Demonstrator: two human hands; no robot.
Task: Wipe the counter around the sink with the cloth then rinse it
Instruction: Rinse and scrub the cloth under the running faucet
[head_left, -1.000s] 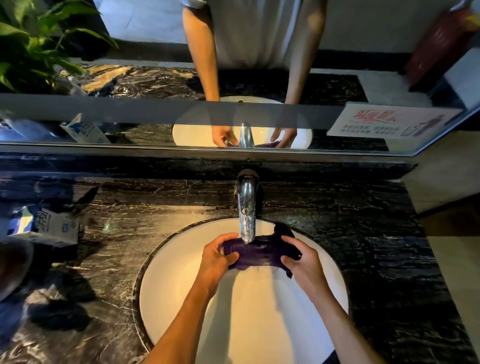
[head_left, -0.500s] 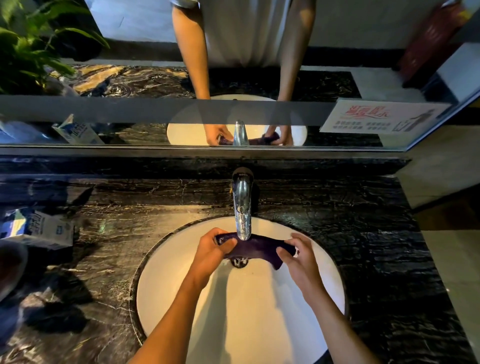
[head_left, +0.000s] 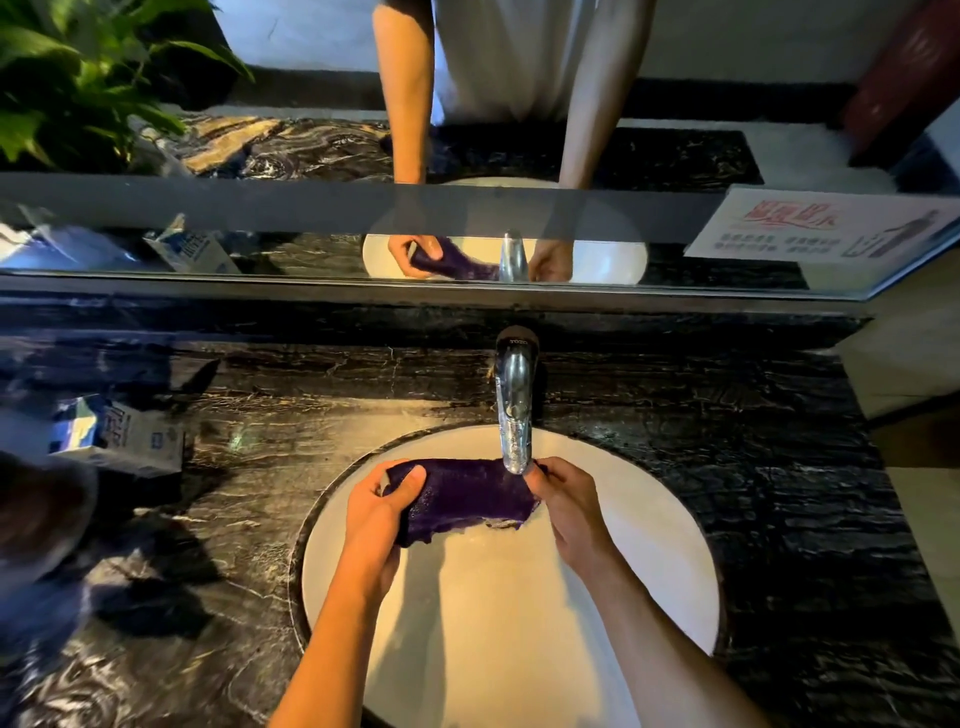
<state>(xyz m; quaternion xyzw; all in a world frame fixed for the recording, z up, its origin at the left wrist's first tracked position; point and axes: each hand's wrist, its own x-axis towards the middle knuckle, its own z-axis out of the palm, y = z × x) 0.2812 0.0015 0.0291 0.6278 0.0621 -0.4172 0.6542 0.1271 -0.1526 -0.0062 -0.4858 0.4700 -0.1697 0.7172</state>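
Observation:
A dark purple cloth (head_left: 467, 496) is stretched flat over the white round sink (head_left: 649, 545), just under the spout of the chrome faucet (head_left: 514, 405). My left hand (head_left: 376, 512) grips the cloth's left end, thumb on top. My right hand (head_left: 569, 499) pinches its right end right below the spout. The cloth looks wet and glistens. The black marble counter (head_left: 753, 467) surrounds the sink. I cannot tell whether water runs from the faucet.
A blue and white carton (head_left: 122, 436) lies on the counter at the left. A mirror (head_left: 311, 156) runs along the back wall, with a paper sign (head_left: 826, 228) at its right. The counter's right edge drops to a tiled floor (head_left: 919, 499).
The cloth went from bunched, to a narrow twisted strip, to spread wide and flat. My left hand moved left and down with its end. The view shifted slightly.

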